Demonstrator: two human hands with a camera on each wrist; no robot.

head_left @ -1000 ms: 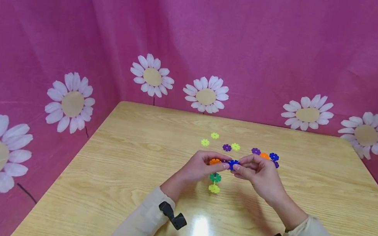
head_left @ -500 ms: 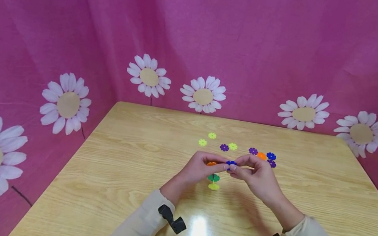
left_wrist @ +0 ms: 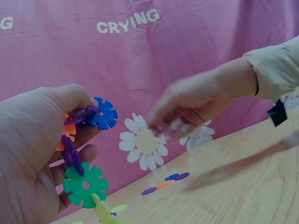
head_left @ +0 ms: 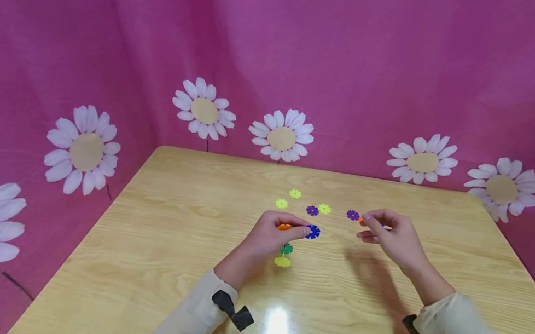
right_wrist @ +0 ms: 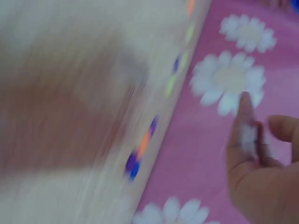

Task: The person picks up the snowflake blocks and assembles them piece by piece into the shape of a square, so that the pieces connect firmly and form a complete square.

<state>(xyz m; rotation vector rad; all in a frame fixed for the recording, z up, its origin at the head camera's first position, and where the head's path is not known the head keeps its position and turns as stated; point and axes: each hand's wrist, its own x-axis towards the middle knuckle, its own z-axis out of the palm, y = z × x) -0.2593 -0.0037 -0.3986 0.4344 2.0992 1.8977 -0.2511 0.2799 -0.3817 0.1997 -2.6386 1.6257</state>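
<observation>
My left hand (head_left: 271, 236) pinches a chain of interlocking flower-shaped plastic discs between thumb and fingers, above the table. At its near end a blue disc (left_wrist: 103, 113) sticks out past the thumb, joined to a purple disc (left_wrist: 81, 115). An orange disc (left_wrist: 69, 130) is partly behind the hand. Below it hang another purple disc (left_wrist: 71, 155), a green disc (left_wrist: 86, 185) and a yellow disc (left_wrist: 102, 210). My right hand (head_left: 395, 239) holds nothing, its fingers loosely bent and apart. In the head view it covers part of a loose disc cluster on the right.
Loose yellow discs (head_left: 295, 194) and a purple disc (head_left: 312, 210) lie flat toward the back of the wooden table (head_left: 183, 207). Farther right lie another purple disc (head_left: 353, 215), an orange disc (left_wrist: 163, 184) and a blue disc (left_wrist: 172, 177). A pink curtain (head_left: 359, 61) stands behind.
My right hand has let go of the blue disc and moved right, toward the loose discs. The left hand keeps holding the chain, with the blue disc now in plain sight.
</observation>
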